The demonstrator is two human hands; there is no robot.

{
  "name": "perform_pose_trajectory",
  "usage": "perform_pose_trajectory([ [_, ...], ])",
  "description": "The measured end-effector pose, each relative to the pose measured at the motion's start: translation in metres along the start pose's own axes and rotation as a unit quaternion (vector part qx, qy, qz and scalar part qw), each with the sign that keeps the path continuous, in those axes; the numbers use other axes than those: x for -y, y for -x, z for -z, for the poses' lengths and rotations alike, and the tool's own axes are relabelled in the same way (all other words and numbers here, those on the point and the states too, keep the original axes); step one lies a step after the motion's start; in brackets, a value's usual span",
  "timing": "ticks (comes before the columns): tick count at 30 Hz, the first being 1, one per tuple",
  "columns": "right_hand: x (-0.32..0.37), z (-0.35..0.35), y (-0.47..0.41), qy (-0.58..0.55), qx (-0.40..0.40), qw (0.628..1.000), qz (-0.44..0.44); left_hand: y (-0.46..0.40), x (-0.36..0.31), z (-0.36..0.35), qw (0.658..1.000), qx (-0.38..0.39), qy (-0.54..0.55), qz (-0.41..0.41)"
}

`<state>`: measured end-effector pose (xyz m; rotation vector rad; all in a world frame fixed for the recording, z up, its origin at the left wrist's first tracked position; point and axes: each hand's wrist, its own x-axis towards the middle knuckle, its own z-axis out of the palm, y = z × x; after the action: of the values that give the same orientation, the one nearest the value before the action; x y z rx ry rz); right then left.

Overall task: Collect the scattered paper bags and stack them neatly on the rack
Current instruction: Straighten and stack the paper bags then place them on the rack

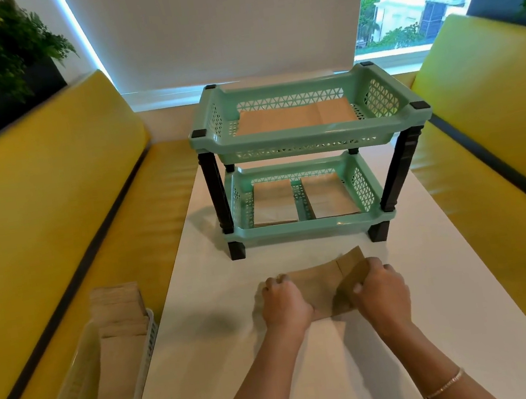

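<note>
Fingers of both hands curl around one brown paper bag on the white table.
Left hand grips its left end, right hand its right end; beyond them, the green rack holds bags on both tiers.

brown bag — flat, rack w/ bags

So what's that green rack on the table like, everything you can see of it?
The rack looks like mint-green plastic: two latticed trays stacked on dark corner posts, upright on the white table. Flat brown paper bags lie in both: one spread in the upper tray, two piles side by side below. Neither hand touches it.
</note>
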<state>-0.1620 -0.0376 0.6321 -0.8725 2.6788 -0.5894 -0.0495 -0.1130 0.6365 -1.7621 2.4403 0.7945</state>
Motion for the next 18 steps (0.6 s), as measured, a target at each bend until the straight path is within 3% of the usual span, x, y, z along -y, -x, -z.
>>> perform_pose_trajectory([
  [3, -0.002, 0.000, -0.001, 0.024, 0.035, 0.999, -0.026, -0.001, 0.000, -0.001, 1.000, 0.001, -0.005, 0.003],
  [13, 0.006, 0.002, 0.010, 0.061, -0.041, 0.996, 0.051, -0.006, 0.003, -0.006, 1.000, -0.019, -0.012, -0.005],
  [18, 0.013, 0.006, 0.012, -0.134, 0.000, 0.990, 0.045, -0.006, 0.004, -0.007, 1.000, -0.021, 0.008, 0.000],
])
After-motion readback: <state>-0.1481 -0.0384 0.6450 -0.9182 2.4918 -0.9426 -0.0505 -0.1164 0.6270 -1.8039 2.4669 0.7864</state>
